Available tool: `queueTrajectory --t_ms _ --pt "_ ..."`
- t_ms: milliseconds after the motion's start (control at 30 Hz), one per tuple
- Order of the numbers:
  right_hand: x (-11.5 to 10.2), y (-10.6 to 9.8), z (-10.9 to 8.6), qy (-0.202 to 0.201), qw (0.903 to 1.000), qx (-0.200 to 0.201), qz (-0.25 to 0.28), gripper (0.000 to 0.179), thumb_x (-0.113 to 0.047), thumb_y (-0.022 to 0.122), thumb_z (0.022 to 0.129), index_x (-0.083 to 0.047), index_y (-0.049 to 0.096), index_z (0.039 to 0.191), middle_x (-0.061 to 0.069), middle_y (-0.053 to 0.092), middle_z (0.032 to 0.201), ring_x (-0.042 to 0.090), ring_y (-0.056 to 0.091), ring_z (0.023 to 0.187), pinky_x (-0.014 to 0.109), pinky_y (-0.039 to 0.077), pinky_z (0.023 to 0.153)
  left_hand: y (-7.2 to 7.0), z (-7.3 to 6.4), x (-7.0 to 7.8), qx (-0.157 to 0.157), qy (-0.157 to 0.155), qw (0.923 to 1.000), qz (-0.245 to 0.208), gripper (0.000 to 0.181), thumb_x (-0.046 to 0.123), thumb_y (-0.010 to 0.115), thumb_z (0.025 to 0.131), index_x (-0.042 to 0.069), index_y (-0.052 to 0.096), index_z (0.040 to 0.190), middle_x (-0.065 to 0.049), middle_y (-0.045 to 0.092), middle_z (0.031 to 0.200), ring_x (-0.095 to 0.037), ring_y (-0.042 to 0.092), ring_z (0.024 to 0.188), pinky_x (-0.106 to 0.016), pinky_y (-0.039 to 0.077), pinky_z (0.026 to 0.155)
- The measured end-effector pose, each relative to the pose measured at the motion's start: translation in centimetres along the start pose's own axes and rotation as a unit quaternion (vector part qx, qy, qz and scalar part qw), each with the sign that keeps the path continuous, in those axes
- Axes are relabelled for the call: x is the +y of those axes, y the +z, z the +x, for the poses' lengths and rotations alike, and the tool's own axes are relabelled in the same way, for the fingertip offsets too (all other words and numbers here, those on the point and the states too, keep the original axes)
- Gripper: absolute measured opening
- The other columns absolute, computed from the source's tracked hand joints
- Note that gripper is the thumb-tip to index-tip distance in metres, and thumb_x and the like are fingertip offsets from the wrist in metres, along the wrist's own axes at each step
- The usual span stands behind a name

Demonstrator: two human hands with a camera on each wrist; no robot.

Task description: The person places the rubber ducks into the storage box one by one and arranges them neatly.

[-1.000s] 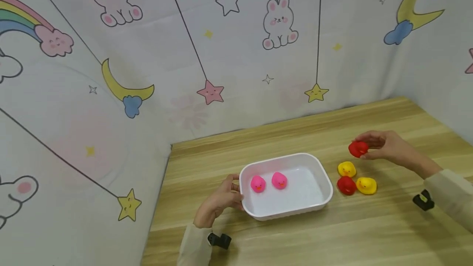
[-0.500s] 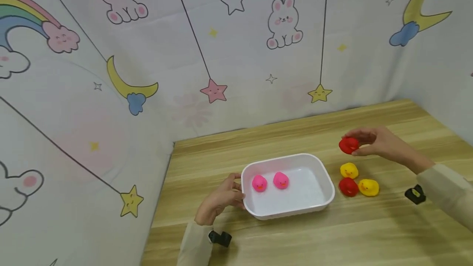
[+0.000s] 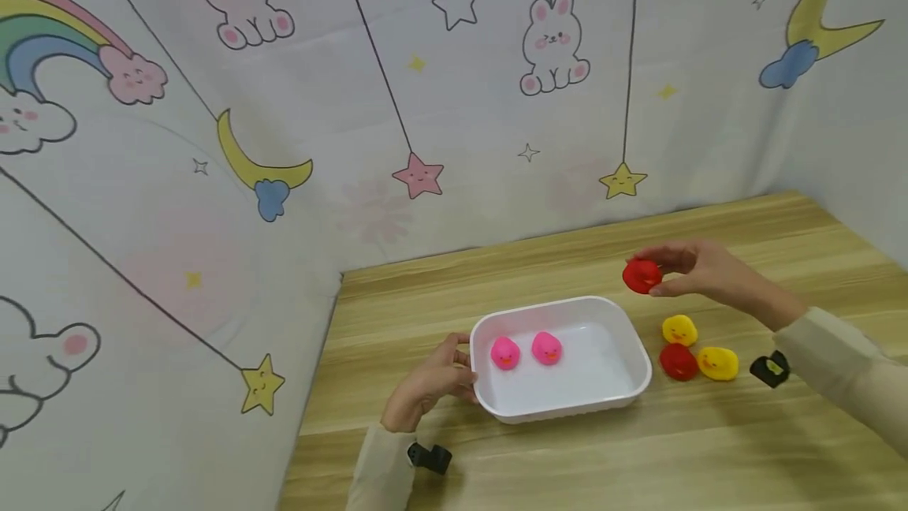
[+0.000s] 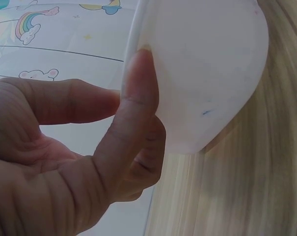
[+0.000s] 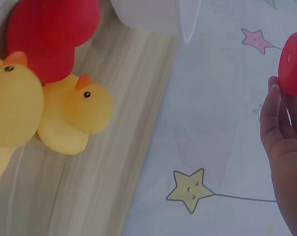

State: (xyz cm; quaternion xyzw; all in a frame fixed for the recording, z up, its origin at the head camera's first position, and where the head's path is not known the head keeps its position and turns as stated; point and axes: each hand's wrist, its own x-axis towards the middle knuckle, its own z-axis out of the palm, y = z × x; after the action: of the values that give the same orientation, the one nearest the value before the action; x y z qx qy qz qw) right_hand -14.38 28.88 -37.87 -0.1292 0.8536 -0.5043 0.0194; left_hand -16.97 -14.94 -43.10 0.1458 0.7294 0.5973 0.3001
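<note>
No word, number or brand can be read in these views. On the outer wall of the white box (image 4: 212, 64) there is one small blue mark (image 4: 205, 112), without readable letters. The black device (image 3: 761, 371) by the right sleeve (image 3: 826, 349) bears a yellowish patch (image 3: 774, 366), too small for reading.

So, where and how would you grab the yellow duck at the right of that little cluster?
I'd probably pinch the yellow duck by its rounded body, coming from above and the right: that side looks open in the head view, while the red duck beside it crowds the left.
</note>
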Motion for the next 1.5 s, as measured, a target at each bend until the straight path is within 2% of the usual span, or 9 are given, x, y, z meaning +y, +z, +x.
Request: queueTrajectory --t_ms 267,400,633,767,1000,1133,1300,1500 --pt "-1.2 1.2 1.2 -0.018 0.9988 -0.021 0.041 0.052 -0.012 0.079 0.086 -0.001 0.061 0.134 0.017 0.066 0.128 0.021 0.067 0.108 0.032 0.062 0.086 0.3 0.0 -0.1 0.000 -0.001 1.0000 0.001 0.063 -0.012 0.055 0.083 -0.013 0.028 0.141 -0.030 0.049 0.110 -0.024 0.061 0.071 -0.037 0.066 0.065" --pt "-1.6 1.9 2.0 -0.023 0.9982 -0.039 0.039 0.051 -0.014 0.079 0.086 -0.004 0.062 0.133 0.013 0.067 0.127 0.026 0.065 0.112 0.032 0.061 0.087 0.3 0.0 -0.1 0.000 -0.002 1.0000 -0.001 0.064 -0.013 0.055 0.084 -0.013 0.027 0.141 -0.030 0.049 0.110 -0.023 0.061 0.070 -0.037 0.066 0.065" --pt "-1.0 3.4 4.3 -0.085 0.9903 -0.088 0.066 0.046 -0.005 0.078 0.085 0.000 0.064 0.129 0.011 0.069 0.122 0.025 0.066 0.106 0.036 0.062 0.086 0.0 -0.1 0.0 0.007 -0.001 1.0000 0.003 0.065 -0.012 0.056 0.082 -0.012 0.028 0.142 -0.032 0.049 0.111 -0.024 0.061 0.071 -0.035 0.065 0.064" --pt "-0.6 4.1 5.3 -0.103 0.9843 -0.127 0.066 0.046 -0.004 0.077 0.086 0.000 0.064 0.129 0.010 0.070 0.121 0.025 0.066 0.105 0.038 0.063 0.086 -0.1 -0.1 0.0 0.005 -0.003 1.0000 0.001 0.065 -0.012 0.056 0.083 -0.013 0.028 0.141 -0.031 0.049 0.111 -0.025 0.062 0.072 -0.035 0.065 0.064" --pt "-0.4 4.9 6.2 -0.087 0.9813 -0.161 0.058 0.045 -0.005 0.079 0.083 -0.001 0.066 0.126 0.014 0.068 0.121 0.031 0.064 0.106 0.037 0.062 0.087 0.0 -0.1 0.0 0.007 -0.005 1.0000 0.004 0.064 -0.013 0.055 0.084 -0.013 0.027 0.142 -0.029 0.048 0.110 -0.023 0.061 0.070 -0.037 0.066 0.065" --pt "-0.2 5.3 6.7 -0.075 0.9804 -0.176 0.049 0.041 -0.006 0.083 0.079 -0.002 0.070 0.117 0.014 0.069 0.116 0.035 0.063 0.102 0.038 0.063 0.083 -0.1 0.0 0.2 0.009 -0.003 1.0000 0.003 0.064 -0.014 0.055 0.084 -0.013 0.028 0.141 -0.030 0.048 0.110 -0.024 0.061 0.070 -0.036 0.066 0.065" --pt "0.1 5.9 7.0 -0.063 0.9773 -0.201 0.018 0.035 -0.008 0.087 0.075 -0.008 0.070 0.105 0.010 0.069 0.109 0.034 0.063 0.097 0.037 0.064 0.079 -0.1 0.0 0.0 0.011 -0.008 0.9999 0.000 0.063 -0.013 0.057 0.083 -0.011 0.030 0.140 -0.031 0.050 0.110 -0.023 0.063 0.070 -0.039 0.066 0.067" --pt "-0.1 6.6 7.3 -0.034 0.9737 -0.222 -0.038 0.034 -0.006 0.088 0.073 -0.012 0.067 0.098 0.005 0.069 0.106 0.029 0.063 0.097 0.035 0.064 0.076 -0.1 -0.2 0.1 0.011 -0.007 0.9999 0.003 0.064 -0.012 0.058 0.083 -0.011 0.030 0.141 -0.031 0.050 0.111 -0.023 0.063 0.070 -0.042 0.066 0.069"
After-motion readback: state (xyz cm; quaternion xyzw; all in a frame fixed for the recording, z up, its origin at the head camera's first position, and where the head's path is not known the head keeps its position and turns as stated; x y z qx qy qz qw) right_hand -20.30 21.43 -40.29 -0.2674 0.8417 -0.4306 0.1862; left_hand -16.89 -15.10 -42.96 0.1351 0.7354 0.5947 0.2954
